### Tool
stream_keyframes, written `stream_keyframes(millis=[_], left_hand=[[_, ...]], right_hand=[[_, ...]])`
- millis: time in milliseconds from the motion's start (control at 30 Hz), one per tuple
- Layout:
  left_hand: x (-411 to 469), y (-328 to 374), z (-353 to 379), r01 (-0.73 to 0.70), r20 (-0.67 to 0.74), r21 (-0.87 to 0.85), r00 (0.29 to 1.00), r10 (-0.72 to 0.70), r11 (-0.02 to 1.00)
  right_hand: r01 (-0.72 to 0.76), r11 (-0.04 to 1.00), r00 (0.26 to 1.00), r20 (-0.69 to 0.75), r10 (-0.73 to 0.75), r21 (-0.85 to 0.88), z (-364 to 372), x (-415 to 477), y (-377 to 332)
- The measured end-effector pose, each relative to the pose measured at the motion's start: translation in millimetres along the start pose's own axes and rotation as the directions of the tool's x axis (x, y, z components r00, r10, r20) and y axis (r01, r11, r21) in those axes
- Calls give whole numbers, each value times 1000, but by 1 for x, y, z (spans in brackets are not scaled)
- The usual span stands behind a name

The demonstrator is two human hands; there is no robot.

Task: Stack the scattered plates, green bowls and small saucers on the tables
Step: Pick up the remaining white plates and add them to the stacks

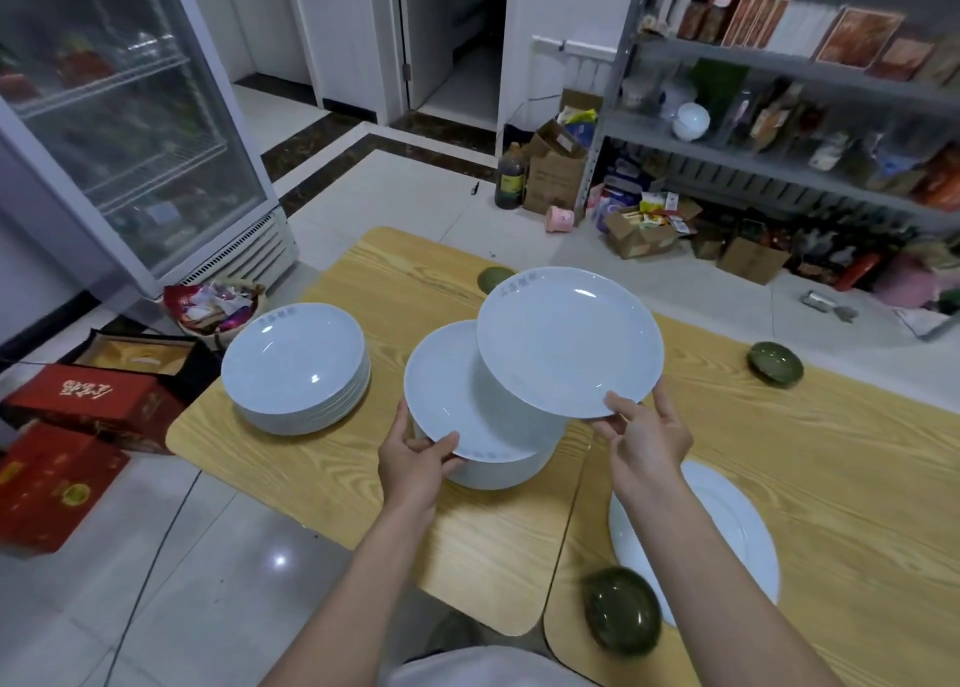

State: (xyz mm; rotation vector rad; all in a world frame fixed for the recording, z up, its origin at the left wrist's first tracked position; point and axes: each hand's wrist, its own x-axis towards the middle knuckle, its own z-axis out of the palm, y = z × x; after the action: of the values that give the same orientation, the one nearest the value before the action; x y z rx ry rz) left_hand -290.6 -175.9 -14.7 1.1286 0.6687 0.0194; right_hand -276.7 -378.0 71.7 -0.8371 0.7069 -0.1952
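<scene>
Round white glazed ceramic plate (569, 340) pinched at rim by right hand (644, 442); left hand (415, 465) grips stacked white plate (457, 400) rim. Likely stiff, slick, breakable: hold rims.

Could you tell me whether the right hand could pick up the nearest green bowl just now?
Probably not yet: the right hand is holding a raised plate. The green bowl itself lies uncovered and close by.
</scene>
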Motion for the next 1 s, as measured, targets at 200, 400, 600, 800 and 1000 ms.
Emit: stream_keyframes(millis=[200, 400, 600, 800, 1000], left_hand=[[9, -3, -7, -14, 38, 96, 999, 11, 995], [11, 0, -11, -15, 121, 94, 993, 4, 995], [11, 1, -18, -39, 218, 70, 976, 23, 997], [15, -3, -24, -46, 265, 58, 964, 29, 997], [17, -3, -29, -15, 267, 97, 963, -11, 995]], right_hand=[[-42, 993, 999, -15, 40, -114, 1, -1, 23], [-104, 977, 994, -6, 105, -186, 5, -3, 49], [-103, 962, 995, -37, 97, -254, 9, 0, 64], [-35, 904, 999, -46, 17, -426, 8, 3, 64], [66, 788, 993, -37, -112, -612, 8, 7, 73]])
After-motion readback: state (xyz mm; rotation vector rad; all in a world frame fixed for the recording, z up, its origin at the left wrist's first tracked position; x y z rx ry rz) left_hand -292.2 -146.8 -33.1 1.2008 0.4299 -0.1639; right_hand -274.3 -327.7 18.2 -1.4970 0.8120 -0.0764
